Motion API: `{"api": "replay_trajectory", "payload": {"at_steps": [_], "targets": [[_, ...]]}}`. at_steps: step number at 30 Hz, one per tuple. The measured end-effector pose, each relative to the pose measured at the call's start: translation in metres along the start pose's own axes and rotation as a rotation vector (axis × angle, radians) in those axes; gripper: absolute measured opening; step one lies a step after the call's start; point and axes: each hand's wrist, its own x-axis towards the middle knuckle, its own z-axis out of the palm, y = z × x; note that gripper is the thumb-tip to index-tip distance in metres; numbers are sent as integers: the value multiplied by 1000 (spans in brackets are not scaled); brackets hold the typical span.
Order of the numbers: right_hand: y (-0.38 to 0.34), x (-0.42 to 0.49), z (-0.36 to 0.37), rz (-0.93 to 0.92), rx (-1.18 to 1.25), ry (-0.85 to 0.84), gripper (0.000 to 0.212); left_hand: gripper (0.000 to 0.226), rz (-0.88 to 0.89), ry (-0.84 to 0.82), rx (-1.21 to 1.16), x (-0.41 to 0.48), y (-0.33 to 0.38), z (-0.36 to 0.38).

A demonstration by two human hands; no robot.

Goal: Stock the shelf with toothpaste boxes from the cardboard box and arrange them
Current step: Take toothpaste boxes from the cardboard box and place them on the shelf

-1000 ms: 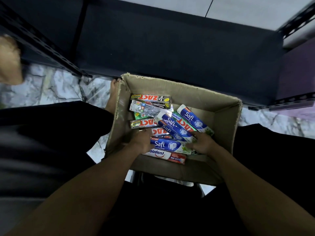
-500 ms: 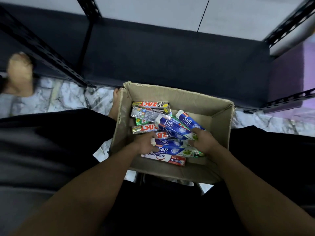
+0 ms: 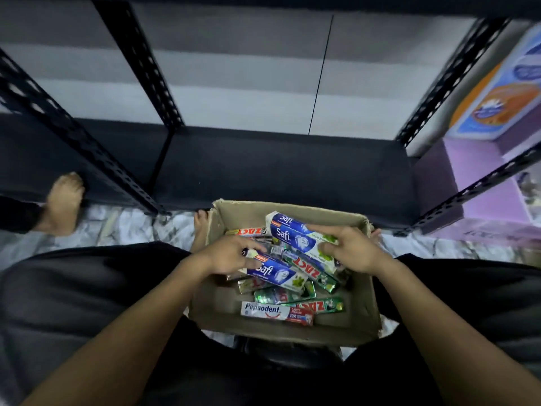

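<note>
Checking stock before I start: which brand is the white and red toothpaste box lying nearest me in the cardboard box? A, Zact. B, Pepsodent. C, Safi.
B: the white and red Pepsodent box lies flat by the near wall of the cardboard box, its name readable.

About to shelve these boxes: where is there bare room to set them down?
The black shelf board, between the slotted posts and behind the cardboard box, is bare. The cardboard box is crowded with toothpaste, both hands inside.

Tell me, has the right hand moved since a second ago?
Yes. The right hand has risen from deep in the cardboard box toward its far rim, lifting a blue toothpaste box off the pile.
</note>
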Motion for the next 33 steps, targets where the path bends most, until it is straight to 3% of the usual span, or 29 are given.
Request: {"api": "replay_trajectory", "payload": {"at_steps": [9,20,27,33], "targets": [[-112,-59,-82,-269,-76,194,42,36,167,280,21,-93,68,-85],[-244,-125,-150,-548,25,504,36,33,441,721,74,-212,148,-159],[-305,-113,-179,-665,119,665,34,31,590,1055,132,-268,160,-199],[-343,-62,-190,-647,132,851,35,42,549,1288,186,-294,146,-229]]}}
